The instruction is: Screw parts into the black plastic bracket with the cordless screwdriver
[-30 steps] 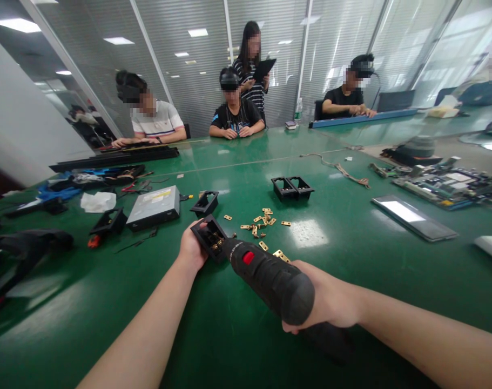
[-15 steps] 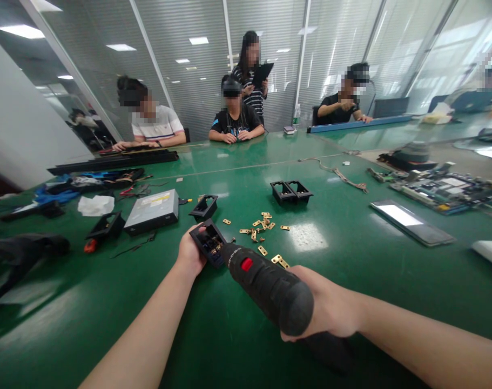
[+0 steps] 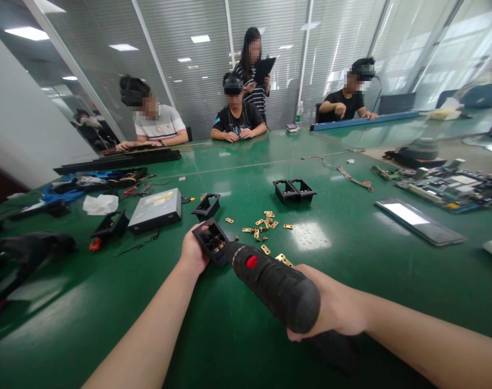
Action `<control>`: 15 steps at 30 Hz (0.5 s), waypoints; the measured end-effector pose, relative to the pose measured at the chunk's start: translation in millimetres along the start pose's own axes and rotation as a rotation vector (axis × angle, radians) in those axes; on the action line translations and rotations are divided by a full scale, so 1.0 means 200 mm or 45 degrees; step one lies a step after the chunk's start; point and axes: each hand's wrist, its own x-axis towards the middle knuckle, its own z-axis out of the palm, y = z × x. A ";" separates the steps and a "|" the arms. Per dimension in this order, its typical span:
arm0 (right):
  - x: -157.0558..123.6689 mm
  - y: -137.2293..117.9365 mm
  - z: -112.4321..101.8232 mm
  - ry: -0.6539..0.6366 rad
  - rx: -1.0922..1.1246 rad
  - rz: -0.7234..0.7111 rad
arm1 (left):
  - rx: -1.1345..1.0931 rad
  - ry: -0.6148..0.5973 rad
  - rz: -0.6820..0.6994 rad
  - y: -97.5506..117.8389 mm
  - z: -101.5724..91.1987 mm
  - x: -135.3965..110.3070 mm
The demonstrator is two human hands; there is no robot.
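My left hand (image 3: 195, 253) grips a black plastic socket frame (image 3: 207, 237) by its left side, tilted on the table. Brass-coloured parts show inside the frame. Wrapped round the handle of a black power screwdriver (image 3: 272, 283) with a red switch is my right hand (image 3: 330, 302). The tool's nose reaches the frame's right side; its tip is hidden from view. Several small brass plates (image 3: 265, 249) and screws lie just beyond. Past them sit two joined black frames (image 3: 295, 192), and a single black frame (image 3: 207, 205) stands behind my left hand.
A silver disc drive (image 3: 155, 210) lies to the left, near a crumpled tissue (image 3: 100, 204) and another black frame (image 3: 110, 224). On the right are a phone (image 3: 419, 221) and a circuit board (image 3: 440, 186). Several people sit or stand across the green table (image 3: 246, 162).
The whole scene has shifted slightly right in view. Both hands keep their grip, and the screwdriver stays against the frame.
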 end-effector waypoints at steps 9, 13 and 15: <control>0.00 0.00 0.00 0.003 -0.015 0.003 | 0.036 0.023 -0.050 0.00 -0.01 0.00; 0.00 0.00 0.00 -0.019 -0.044 -0.037 | 0.023 0.010 -0.088 0.01 0.00 -0.01; 0.00 0.00 0.00 -0.016 -0.077 -0.081 | 0.014 -0.010 -0.108 0.01 0.00 -0.01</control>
